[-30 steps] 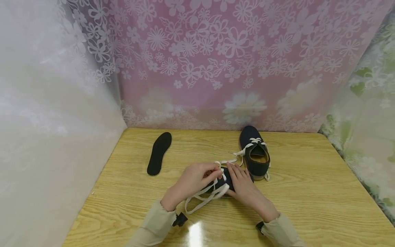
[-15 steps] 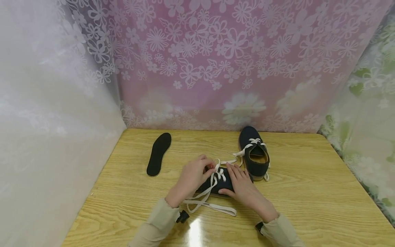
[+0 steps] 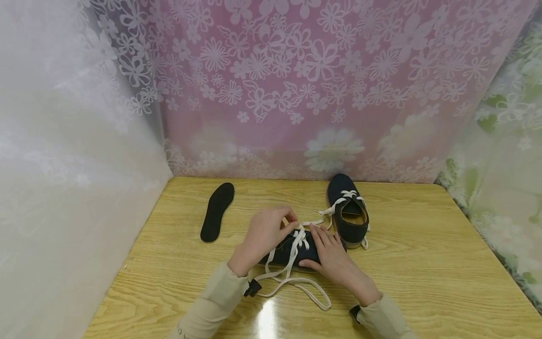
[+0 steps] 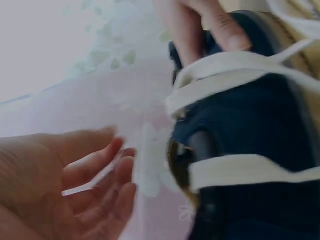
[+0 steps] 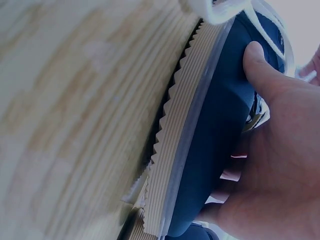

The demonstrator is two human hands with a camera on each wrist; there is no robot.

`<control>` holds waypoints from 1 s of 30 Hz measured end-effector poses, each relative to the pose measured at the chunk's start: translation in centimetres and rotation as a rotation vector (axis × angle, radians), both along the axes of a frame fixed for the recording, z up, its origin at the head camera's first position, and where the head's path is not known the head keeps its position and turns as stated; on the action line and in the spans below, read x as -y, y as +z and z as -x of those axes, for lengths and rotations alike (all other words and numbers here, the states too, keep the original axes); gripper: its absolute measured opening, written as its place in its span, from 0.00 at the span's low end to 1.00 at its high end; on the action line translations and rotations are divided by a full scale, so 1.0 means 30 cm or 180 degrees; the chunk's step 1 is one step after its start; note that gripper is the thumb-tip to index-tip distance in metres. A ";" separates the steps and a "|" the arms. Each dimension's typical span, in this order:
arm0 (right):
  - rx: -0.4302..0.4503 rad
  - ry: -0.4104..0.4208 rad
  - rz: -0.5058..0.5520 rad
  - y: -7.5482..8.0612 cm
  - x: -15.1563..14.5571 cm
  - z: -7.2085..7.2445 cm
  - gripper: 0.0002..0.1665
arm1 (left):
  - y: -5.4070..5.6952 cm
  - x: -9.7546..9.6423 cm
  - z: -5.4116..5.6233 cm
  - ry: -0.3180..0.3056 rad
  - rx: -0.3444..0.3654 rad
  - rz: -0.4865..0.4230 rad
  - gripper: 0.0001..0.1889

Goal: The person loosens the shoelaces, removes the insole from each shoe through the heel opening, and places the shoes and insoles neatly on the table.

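Observation:
A navy lace-up shoe lies before me with its toe to the right. My right hand holds the toe end, thumb on the near side and fingers across the top; the right wrist view shows the thumb pressed on the navy upper. My left hand hovers over the shoe's opening, thumb and forefinger near the lacing. In the left wrist view the left hand has loosely bent fingers with nothing visible between them. The white shoelace crosses the upper and trails onto the table in a loop.
A second navy shoe with white laces stands behind to the right, close to the right hand. A black insole lies at the back left of the wooden table. Patterned curtains stand behind and at both sides.
My left hand has shifted up and slightly left from the lacing. The shoelace loop has dropped onto the table in front of the shoe. My right hand stays on the toe.

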State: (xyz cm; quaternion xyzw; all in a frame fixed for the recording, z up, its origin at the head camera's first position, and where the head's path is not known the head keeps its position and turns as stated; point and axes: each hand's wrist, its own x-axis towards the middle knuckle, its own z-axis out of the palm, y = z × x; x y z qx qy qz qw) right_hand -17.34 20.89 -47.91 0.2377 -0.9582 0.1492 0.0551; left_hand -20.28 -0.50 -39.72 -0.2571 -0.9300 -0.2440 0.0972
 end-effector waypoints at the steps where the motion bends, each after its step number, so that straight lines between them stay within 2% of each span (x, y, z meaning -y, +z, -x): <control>1: -0.0004 0.0004 0.0004 0.001 0.000 0.000 0.57 | -0.012 0.003 -0.006 -0.0035 0.0060 0.0124 0.06; 4: -0.0011 0.0008 0.0003 0.003 0.000 0.000 0.57 | -0.043 0.011 -0.022 -0.0145 0.0193 0.0434 0.09; 8: 0.0000 -0.0005 -0.0013 0.001 -0.002 0.001 0.57 | -0.075 0.008 -0.038 -0.0177 0.0221 0.0536 0.11; 16: 0.0026 -0.0034 -0.0032 0.004 -0.002 0.002 0.57 | -0.111 -0.027 -0.053 0.0167 -0.0236 0.0676 0.13; 18: 0.0024 -0.0037 -0.0032 0.007 -0.002 0.001 0.57 | -0.115 -0.033 -0.053 0.0200 -0.0326 0.0670 0.12; 21: 0.0001 -0.0029 -0.0012 0.008 0.000 0.000 0.57 | -0.110 -0.031 -0.046 0.0153 -0.0350 0.0565 0.11; 24: -0.0025 -0.0022 0.0010 0.005 0.002 0.000 0.57 | -0.089 -0.017 -0.020 0.0145 -0.0331 0.0294 0.10; 28: -0.0030 -0.0013 -0.0024 0.003 0.003 -0.002 0.57 | -0.037 0.005 0.033 0.0347 -0.0502 -0.0200 0.08; 30: -0.0022 -0.0010 -0.0055 0.005 0.003 -0.004 0.56 | -0.018 0.012 0.053 0.0438 -0.0555 -0.0334 0.07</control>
